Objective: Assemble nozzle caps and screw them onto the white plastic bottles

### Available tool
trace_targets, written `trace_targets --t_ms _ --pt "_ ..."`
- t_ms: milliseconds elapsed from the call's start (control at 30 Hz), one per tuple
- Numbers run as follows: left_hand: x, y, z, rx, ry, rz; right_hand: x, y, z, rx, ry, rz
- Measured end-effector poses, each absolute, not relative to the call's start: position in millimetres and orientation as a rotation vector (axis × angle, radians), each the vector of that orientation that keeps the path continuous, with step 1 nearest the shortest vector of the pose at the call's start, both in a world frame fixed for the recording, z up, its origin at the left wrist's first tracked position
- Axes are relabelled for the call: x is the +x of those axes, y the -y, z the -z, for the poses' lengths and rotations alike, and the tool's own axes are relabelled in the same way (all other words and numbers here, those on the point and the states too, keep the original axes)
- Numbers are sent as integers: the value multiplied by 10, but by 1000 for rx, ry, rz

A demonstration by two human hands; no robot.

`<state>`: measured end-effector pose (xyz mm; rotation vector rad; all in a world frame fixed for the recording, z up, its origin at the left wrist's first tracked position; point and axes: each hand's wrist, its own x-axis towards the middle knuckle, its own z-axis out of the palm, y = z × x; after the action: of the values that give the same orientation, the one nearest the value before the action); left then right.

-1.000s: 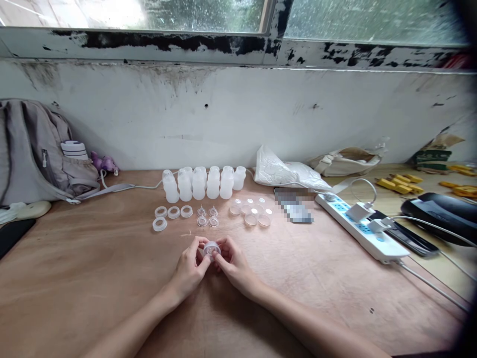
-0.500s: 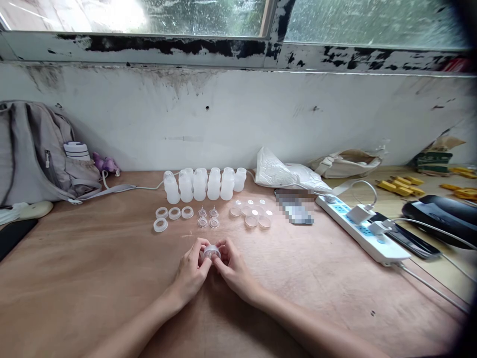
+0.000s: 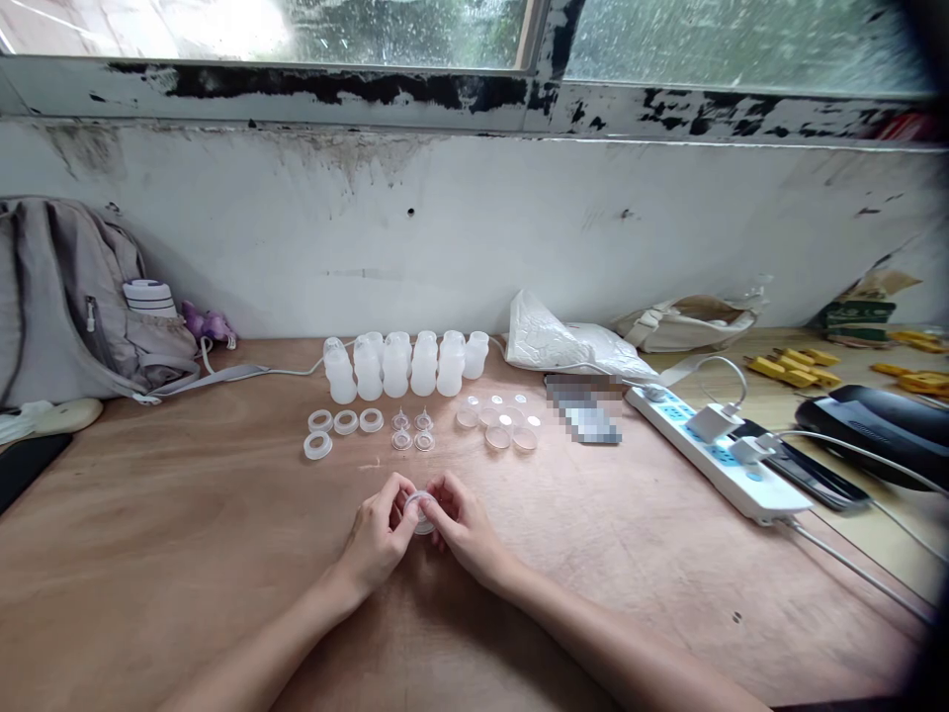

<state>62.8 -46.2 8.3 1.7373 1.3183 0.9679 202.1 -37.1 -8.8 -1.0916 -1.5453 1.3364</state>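
Observation:
My left hand (image 3: pixel 382 531) and my right hand (image 3: pixel 466 527) meet over the tabletop, both closed on one translucent bottle collar ring (image 3: pixel 424 528). Both thumbs press on the ring from above and hide much of its middle. Whether a nipple sits inside it I cannot tell. Just beyond the hands, several clear bottle nipples (image 3: pixel 401 440) stand in two rows. White collar rings (image 3: pixel 318 446) lie left of these, and clear round lids (image 3: pixel 498 437) lie to their right. Behind them several frosted baby bottles (image 3: pixel 397 366) stand upright in a cluster.
A white power strip (image 3: pixel 719 455) with plugged-in chargers and cables runs along the right, beside a dark phone (image 3: pixel 808 465). White plastic packaging (image 3: pixel 545 336) rests against the wall. A grey backpack (image 3: pixel 66 297) stands at far left, a black case (image 3: pixel 875 435) at far right.
The ring has tilted in my fingers, and my thumbs have moved onto its top. Both hands stay in nearly the same place. The bottles and loose parts are unmoved.

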Motion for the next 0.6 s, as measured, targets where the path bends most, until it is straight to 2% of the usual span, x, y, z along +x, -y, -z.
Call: trace_targets --t_ms 267,600 --pt "603 451 -32 1766 -1345 -990 2021 396 55 -1106 1666 -1216" --pt "591 439 -64 1795 -1368 -971 2023 362 107 -1061 1525 -1220"
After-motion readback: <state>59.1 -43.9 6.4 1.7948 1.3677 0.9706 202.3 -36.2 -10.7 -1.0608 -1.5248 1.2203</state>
